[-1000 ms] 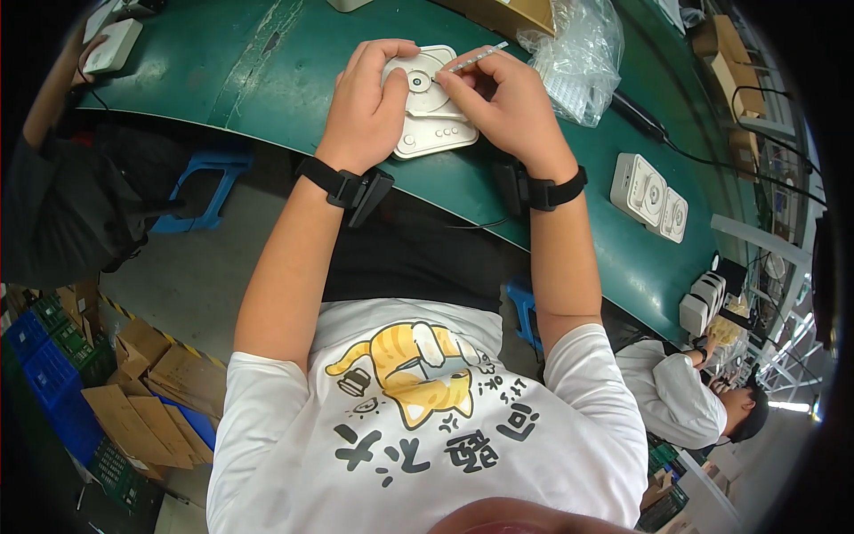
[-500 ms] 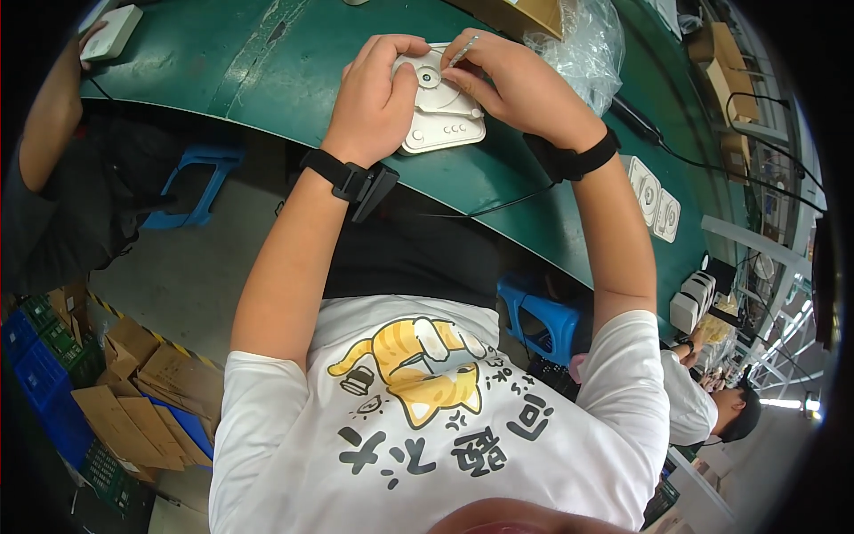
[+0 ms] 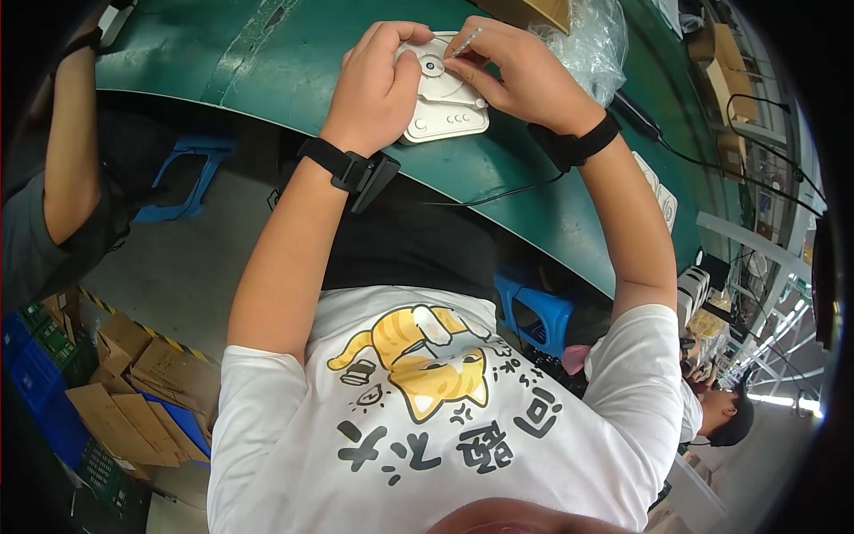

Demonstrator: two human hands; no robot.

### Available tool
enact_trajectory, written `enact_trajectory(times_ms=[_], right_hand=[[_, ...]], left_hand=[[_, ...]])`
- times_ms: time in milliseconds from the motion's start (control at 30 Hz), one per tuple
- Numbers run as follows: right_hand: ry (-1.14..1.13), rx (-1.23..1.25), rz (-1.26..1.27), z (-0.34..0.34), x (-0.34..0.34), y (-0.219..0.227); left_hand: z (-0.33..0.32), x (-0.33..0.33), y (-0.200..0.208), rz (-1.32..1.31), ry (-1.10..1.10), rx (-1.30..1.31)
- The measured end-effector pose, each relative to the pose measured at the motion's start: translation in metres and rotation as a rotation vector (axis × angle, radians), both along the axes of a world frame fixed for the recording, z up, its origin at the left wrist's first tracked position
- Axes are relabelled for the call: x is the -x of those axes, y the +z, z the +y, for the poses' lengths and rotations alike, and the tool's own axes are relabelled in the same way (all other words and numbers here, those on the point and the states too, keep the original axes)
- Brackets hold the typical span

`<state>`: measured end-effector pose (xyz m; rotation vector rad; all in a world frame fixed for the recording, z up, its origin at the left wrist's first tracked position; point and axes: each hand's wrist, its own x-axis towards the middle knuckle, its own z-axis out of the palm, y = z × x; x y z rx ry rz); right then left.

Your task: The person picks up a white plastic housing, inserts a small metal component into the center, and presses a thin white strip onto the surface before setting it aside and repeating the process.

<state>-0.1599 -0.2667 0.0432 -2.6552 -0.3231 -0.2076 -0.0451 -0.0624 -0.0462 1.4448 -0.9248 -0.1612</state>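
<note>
White plastic part is held flat on the green worktop, near its front edge. It is steadied by the left hand, fingers curled over its left rim, apparently to stop it sliding. A thin pale rod is pinched in the right hand, tip aimed at the part's round centre. A clear bag lies just beyond the right hand.

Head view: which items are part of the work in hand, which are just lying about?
In hand:
left hand steadying the white plastic housing
right hand pinching a thin white stick at the housing's round hub

Lying about:
clear plastic bag
black cable
white units at the green table edge
</note>
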Motion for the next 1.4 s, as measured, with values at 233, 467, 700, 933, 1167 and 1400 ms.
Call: enact_trajectory(times_ms=[233, 467, 700, 933, 1167, 1400], right_hand=[[0.042, -0.030, -0.067, 0.001, -0.001, 0.000], [0.060, 0.046, -0.066, 0.006, -0.002, 0.009], [-0.007, 0.042, -0.079, 0.009, 0.006, 0.001], [-0.312, -0.256, 0.077, 0.005, 0.017, -0.014], [-0.556, -0.568, 0.222, 0.016, 0.021, -0.025], [-0.516, -0.496, 0.040, 0.028, 0.026, -0.026]], left_hand=[[0.000, 0.000, 0.002, 0.007, 0.016, 0.010], [0.005, -0.001, 0.001, 0.031, -0.041, -0.076], [0.001, 0.002, 0.001, -0.013, 0.022, 0.027], [0.003, -0.001, 0.004, -0.019, -0.012, -0.029], [0.002, -0.003, 0.010, -0.008, -0.005, -0.067], [-0.014, -0.006, 0.045, -0.041, -0.045, -0.160]])
